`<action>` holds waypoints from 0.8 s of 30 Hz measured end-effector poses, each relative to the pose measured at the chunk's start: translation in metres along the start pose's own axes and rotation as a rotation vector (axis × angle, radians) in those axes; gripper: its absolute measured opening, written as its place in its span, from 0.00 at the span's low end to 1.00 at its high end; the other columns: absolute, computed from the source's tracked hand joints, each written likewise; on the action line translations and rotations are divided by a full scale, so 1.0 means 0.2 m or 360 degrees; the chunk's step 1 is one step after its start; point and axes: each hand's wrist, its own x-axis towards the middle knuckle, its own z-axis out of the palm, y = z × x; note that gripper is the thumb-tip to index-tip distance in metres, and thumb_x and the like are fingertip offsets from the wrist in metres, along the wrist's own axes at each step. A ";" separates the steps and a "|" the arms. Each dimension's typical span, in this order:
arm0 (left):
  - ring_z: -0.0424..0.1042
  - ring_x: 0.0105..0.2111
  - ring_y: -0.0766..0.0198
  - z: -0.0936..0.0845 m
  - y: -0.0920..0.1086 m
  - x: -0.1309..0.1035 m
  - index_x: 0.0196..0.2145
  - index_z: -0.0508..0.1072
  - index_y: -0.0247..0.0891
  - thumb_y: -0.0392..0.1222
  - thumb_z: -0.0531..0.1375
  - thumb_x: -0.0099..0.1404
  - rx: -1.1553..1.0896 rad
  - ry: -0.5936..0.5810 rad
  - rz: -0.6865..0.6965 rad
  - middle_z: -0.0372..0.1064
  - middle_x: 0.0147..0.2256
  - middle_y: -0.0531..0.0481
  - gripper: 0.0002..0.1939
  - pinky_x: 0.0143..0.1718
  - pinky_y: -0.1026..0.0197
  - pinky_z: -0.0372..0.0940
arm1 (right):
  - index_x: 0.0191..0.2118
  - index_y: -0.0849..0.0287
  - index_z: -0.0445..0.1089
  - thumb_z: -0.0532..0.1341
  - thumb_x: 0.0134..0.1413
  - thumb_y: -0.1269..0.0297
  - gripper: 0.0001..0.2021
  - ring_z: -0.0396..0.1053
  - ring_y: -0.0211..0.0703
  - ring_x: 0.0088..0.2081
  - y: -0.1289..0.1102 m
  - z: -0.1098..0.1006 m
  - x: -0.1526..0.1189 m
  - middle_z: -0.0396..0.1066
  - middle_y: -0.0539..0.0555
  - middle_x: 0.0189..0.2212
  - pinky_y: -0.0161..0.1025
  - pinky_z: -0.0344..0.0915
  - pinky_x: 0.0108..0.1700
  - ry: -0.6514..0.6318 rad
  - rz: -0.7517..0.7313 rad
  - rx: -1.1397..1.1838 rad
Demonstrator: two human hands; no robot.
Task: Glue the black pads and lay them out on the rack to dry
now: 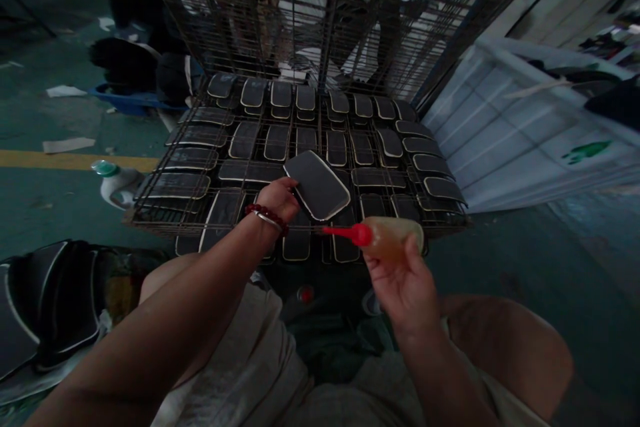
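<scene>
A dark rounded panel with a pale edge [320, 187] is held at its left side by my left hand [279, 200], whose fingers are closed on it above the wire rack [295, 230]. My right hand [405, 280] is wrapped round a translucent squeeze bottle [395, 237] with yellowish contents. The bottle lies on its side, its red nozzle [345, 232] pointing left, just below the panel's lower edge. Rows of similar dark panels [245, 140] lie on the rack under and beyond both hands.
Upright wire mesh [325, 20] rises behind the rack. To the left stand a white jug with a green cap [117, 183] and a blue tray [135, 100] with dark items. A large white container [530, 127] is at the right. Dark pieces [55, 300] lie at lower left.
</scene>
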 end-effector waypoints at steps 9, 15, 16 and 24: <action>0.67 0.20 0.68 -0.06 -0.03 0.07 0.29 0.66 0.34 0.26 0.52 0.57 0.0266 0.0258 0.0065 0.66 0.21 0.51 0.06 0.23 0.66 0.66 | 0.59 0.59 0.58 0.54 0.61 0.54 0.24 0.65 0.53 0.52 -0.62 -0.10 0.16 0.64 0.59 0.52 0.34 0.74 0.31 0.0103 -0.0364 0.0734; 0.68 0.21 0.69 -0.04 -0.10 -0.01 0.28 0.61 0.36 0.20 0.52 0.55 0.0217 0.0212 0.0166 0.65 0.23 0.54 0.13 0.30 0.62 0.69 | 0.58 0.62 0.61 0.57 0.59 0.54 0.25 0.67 0.52 0.49 -0.80 -0.19 0.11 0.66 0.59 0.51 0.32 0.74 0.32 0.0035 -0.0611 0.0701; 0.69 0.22 0.68 -0.02 -0.13 -0.04 0.29 0.61 0.37 0.19 0.52 0.55 0.0179 0.0184 0.0162 0.66 0.24 0.54 0.14 0.31 0.60 0.69 | 0.56 0.60 0.63 0.61 0.56 0.54 0.24 0.68 0.52 0.49 -0.76 -0.20 0.08 0.66 0.57 0.51 0.31 0.74 0.31 0.0053 -0.0594 0.0657; 0.71 0.25 0.68 0.08 -0.59 -0.27 0.38 0.63 0.40 0.21 0.59 0.55 -0.0052 0.0152 -0.0145 0.66 0.26 0.55 0.17 0.32 0.63 0.70 | 0.46 0.55 0.68 0.66 0.53 0.61 0.14 0.72 0.45 0.43 -0.16 -0.13 -0.25 0.73 0.54 0.44 0.39 0.74 0.36 0.0108 0.0425 0.0707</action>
